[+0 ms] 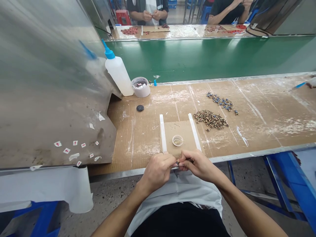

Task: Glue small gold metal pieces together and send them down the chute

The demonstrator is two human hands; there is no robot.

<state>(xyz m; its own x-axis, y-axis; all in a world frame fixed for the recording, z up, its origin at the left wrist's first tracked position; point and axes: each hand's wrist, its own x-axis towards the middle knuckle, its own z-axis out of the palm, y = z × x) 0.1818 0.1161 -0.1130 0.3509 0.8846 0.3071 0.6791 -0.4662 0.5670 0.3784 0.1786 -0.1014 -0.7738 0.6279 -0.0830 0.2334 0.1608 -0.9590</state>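
Observation:
Both hands meet at the front edge of the cardboard-covered table. My left hand [159, 168] is closed, its fingertips at a tiny dark and brass-coloured part [177, 162]. Pinched from the other side, the same part sits between the thumb and fingers of my right hand [194, 163]. Its exact shape is mostly hidden by the fingers. Just beyond the hands, a small clear cup [177, 141] with a thin stick across it stands on a taped cardboard piece [170, 128]. To the right lie a pile of small brass-coloured parts [211, 119] and a group of blue-and-brass parts [221, 100].
A white squeeze bottle [119, 74] with a blue nozzle stands beside a tape roll [140, 92] holding scraps. A black disc [140, 108] lies nearby. A metal housing [61, 82] rises at left. Behind runs a green belt [197, 59], with two people seated across it.

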